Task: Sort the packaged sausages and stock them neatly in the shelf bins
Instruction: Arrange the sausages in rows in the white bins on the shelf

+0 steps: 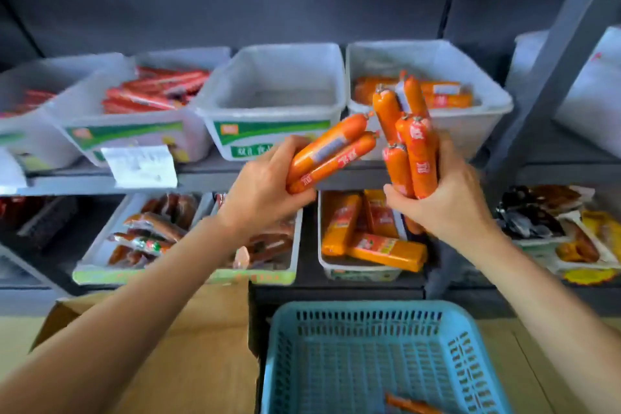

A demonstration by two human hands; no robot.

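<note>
My left hand [265, 185] grips 2 orange sausages [331, 153], long axes slanting up-right toward the empty bin [272, 94] just above. My right hand [447, 198] clutches an upright bundle [408, 148] below the orange-stocked bin [487, 101].

Open space lies above the empty middle bin [274, 94] on the upper shelf, flanked by a bin of red sausages [158, 91] and a bin of orange sausages [433, 91], while a blue basket [369, 346] and cardboard box [188, 346] block the floor below.
</note>
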